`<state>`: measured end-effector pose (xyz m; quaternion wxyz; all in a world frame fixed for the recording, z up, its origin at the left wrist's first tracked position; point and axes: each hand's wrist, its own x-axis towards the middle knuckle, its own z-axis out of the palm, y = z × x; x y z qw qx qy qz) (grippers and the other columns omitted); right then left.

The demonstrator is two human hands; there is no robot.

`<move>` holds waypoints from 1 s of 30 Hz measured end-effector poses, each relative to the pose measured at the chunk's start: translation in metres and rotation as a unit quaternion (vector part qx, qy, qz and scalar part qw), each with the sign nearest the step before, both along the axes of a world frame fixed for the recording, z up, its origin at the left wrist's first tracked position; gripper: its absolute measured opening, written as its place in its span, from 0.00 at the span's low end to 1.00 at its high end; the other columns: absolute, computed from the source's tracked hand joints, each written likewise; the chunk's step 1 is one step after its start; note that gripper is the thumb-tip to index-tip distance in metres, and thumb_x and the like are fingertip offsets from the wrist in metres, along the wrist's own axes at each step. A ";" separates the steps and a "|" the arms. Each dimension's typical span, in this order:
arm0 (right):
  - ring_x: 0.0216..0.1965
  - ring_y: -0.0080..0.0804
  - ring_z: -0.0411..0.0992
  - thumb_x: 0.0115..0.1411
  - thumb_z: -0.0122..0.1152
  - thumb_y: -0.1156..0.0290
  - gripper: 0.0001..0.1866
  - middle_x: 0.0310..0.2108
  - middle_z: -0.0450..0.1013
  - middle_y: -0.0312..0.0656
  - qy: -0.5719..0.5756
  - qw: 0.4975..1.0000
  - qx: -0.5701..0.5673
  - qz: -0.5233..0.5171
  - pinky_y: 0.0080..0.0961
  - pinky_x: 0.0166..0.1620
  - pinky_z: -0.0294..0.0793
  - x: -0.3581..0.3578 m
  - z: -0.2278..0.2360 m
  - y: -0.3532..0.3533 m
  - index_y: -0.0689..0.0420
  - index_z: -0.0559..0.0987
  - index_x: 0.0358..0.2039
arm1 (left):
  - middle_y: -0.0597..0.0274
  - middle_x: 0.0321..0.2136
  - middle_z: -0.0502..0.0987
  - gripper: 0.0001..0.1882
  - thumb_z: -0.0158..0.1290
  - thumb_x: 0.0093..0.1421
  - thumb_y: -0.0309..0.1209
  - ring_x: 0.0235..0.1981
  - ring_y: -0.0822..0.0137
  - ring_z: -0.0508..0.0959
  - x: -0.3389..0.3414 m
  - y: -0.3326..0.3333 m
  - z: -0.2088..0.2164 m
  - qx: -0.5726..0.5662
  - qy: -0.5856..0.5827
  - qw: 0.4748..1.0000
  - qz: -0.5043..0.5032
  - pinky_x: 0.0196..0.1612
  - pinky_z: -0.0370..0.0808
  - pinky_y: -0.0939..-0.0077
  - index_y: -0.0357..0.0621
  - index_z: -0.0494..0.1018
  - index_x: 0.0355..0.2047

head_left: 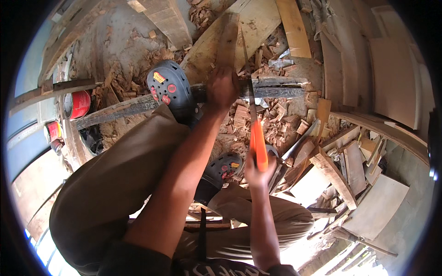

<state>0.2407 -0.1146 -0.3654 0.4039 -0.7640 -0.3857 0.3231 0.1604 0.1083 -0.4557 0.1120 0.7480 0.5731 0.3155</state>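
Dark beam: charred-looking, lying crosswise; the landmark for every place below. (282,92)
Brown board: a narrow length of wood (228,39), reaching out past the beam's far side, its near end covered by the hand.
Left hand: closed over that near end (223,88), above the beam's middle stretch; the fingertips are hidden.
Handsaw: its thin blade (252,101) crosses the beam just right of the left hand, running alongside the brown board; whether the teeth touch the wood cannot be told.
Right hand: wrapped around the saw's orange handle (258,145), on the beam's near side (258,172).
Left shoe: a grey clog with coloured badges (170,85), over the beam, left of the left hand.
Right shoe: a similar clog (224,166), on the beam's near side.
Pale board: broad and angled (260,20), on the beam's far side.
Wood chips: heaped along the beam's near side (278,122).
Red can: beside the beam's left end (80,105).
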 end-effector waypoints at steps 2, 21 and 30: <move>0.18 0.38 0.75 0.53 0.63 0.74 0.05 0.16 0.71 0.45 0.061 0.994 -0.086 -0.004 0.34 0.24 0.72 0.000 0.009 0.038 0.61 0.78 0.26 | 0.45 0.28 0.77 0.06 0.51 0.60 0.25 0.35 0.45 0.78 -0.004 -0.003 -0.001 -0.008 -0.005 1.000 -0.016 0.41 0.76 0.53 0.36 0.75 0.29; 0.22 0.20 0.74 0.65 0.57 0.71 0.17 0.32 0.81 0.39 -0.082 0.996 0.006 0.016 0.23 0.25 0.71 -0.005 0.028 -0.096 0.70 0.78 0.50 | 0.46 0.29 0.77 0.06 0.51 0.61 0.27 0.36 0.46 0.77 -0.006 -0.004 0.006 -0.058 0.028 0.998 0.015 0.42 0.75 0.52 0.37 0.74 0.30; 0.22 0.35 0.78 0.53 0.62 0.77 0.12 0.26 0.79 0.46 -0.127 0.988 -0.064 0.061 0.31 0.29 0.76 -0.010 0.060 -0.098 0.62 0.83 0.39 | 0.48 0.28 0.77 0.06 0.51 0.60 0.27 0.34 0.47 0.77 -0.006 -0.001 -0.006 -0.033 0.003 0.999 0.025 0.41 0.75 0.52 0.39 0.73 0.29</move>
